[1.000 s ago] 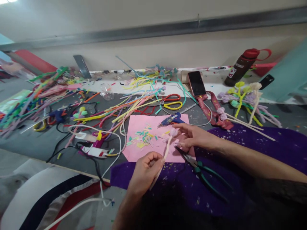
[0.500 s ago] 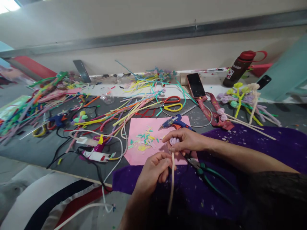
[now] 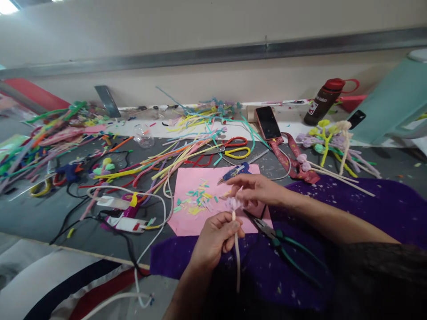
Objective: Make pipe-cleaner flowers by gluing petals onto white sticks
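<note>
My left hand [image 3: 218, 233] pinches the cream pipe cleaner stem [image 3: 237, 262] of a small lilac flower [image 3: 234, 204] just below its head. The stem hangs down past my fingers, and the flower stands upright over a pink sheet [image 3: 187, 178]. Beside the flower is my right hand [image 3: 258, 189], its fingers stretched out and slightly apart; whether the fingertips touch the petals is unclear. Green-handled pliers [image 3: 276, 240] lie under my right forearm. A blue glue gun [image 3: 236, 171] rests behind my right hand, partly covered by it. Small cut pieces [image 3: 200, 195] are scattered on the sheet.
Bundled pipe cleaners [image 3: 180, 155] and red-and-yellow scissors [image 3: 236, 149] lie behind the sheet. Cables and a white power strip [image 3: 125, 222] are at left. A phone [image 3: 268, 122], a bottle [image 3: 323, 102] and finished flowers [image 3: 330, 138] stand or lie at back right. Purple cloth [image 3: 363, 209] covers the front.
My right hand has loosened from the flower head and its fingers have opened, uncovering the petals. My left hand has closed on the stem higher up. The view has shifted slightly.
</note>
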Demonstrator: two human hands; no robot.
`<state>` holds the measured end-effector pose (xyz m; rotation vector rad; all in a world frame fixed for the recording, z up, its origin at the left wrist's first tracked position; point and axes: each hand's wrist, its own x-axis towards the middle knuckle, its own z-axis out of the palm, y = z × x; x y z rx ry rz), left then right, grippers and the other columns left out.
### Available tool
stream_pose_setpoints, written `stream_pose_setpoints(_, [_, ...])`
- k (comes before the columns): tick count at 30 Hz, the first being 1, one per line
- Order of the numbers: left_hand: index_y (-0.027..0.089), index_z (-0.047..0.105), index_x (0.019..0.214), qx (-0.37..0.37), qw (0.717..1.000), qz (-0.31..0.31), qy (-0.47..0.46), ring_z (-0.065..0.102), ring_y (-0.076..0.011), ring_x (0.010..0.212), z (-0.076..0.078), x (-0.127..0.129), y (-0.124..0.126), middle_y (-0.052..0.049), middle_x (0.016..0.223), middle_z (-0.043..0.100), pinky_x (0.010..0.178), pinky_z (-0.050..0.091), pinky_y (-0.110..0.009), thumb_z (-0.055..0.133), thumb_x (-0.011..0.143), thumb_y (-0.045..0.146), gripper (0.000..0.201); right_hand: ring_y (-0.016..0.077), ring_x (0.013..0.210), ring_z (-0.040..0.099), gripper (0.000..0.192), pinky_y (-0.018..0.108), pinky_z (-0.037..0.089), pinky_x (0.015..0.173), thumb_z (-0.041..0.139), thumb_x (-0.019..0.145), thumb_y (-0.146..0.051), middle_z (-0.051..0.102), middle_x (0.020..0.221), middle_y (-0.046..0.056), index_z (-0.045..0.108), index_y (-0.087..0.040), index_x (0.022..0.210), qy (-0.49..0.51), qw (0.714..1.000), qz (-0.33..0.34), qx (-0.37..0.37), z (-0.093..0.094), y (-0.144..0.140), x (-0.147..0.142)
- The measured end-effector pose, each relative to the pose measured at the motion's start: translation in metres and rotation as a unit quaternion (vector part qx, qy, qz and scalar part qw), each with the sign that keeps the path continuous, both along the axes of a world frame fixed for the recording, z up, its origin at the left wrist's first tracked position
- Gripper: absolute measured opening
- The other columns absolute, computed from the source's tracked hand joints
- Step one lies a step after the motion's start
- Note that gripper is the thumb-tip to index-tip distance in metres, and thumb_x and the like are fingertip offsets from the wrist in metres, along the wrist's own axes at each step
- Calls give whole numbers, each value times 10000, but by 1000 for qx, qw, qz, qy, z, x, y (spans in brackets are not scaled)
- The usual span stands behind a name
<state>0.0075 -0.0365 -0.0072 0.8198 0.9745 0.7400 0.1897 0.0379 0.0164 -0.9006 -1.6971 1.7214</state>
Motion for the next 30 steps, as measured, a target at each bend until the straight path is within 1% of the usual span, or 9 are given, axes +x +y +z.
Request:
stream_pose_setpoints(3, [128,604,745,30,998,16,51,355,-14,311,5,-3,-1,-20,588,636,323,197,-158,648,709,319,200,78,520,541,408,170,368,409,566,780,-355,654,858,45,538,-159,1137,24,999,-25,-31,2,6,11])
stream_pose_setpoints(8, [126,611,755,55,995,24,78,378,-20,331,11,-4,-1,-18,603,634,338,237,-160,647,709,323,206,115,666,575,454,211,437,565,689,672,-294,635,839,16,582,-163,1093,30,997,55,-37,4,2,15])
stream_pose_setpoints(12, [123,597,740,53,994,8,93,385,-29,336,12,-1,0,-9,582,618,338,255,-163,657,693,330,221,118,694,571,428,223,440,613,699,678,-290,623,840,4,593,-171,1075,29,996,71,-36,1,-7,5])
stream_pose_setpoints(16, [121,578,714,48,996,-13,70,376,-23,332,8,-1,0,-16,585,619,340,238,-156,607,744,357,239,115,706,569,280,221,442,646,686,696,-286,621,806,0,648,-150,938,37,995,87,-18,0,-13,-2])
stream_pose_setpoints(20, [130,559,699,19,999,10,29,347,-18,318,6,-3,1,-16,562,618,328,191,-147,621,734,345,227,113,709,578,349,221,451,635,690,688,-258,627,837,4,622,-164,1017,41,995,88,-13,5,-7,5])
stream_pose_setpoints(22, [136,548,698,8,999,43,9,345,-14,312,10,-7,3,-12,568,622,324,183,-142,639,716,334,219,108,669,574,398,212,440,576,677,695,-278,628,838,7,596,-177,1071,19,999,36,12,6,3,16])
stream_pose_setpoints(24, [137,549,712,7,996,83,-9,353,-8,311,16,-12,7,1,572,615,324,188,-133,638,715,324,207,93,578,544,352,199,404,494,615,743,-326,624,777,6,594,-174,1060,-20,996,-76,51,5,18,31])
stream_pose_setpoints(26, [138,558,732,9,994,109,-27,348,-1,311,23,-18,13,13,578,604,314,193,-129,633,721,320,197,93,528,519,303,197,367,451,576,769,-362,613,699,4,613,-151,982,-86,975,-175,105,1,32,45])
stream_pose_setpoints(30, [142,552,737,11,989,130,-67,327,-4,310,30,-23,30,40,524,542,299,206,-127,650,694,320,208,113,587,528,235,225,379,514,554,773,-340,640,733,26,653,-140,846,-227,931,-197,206,-9,50,63])
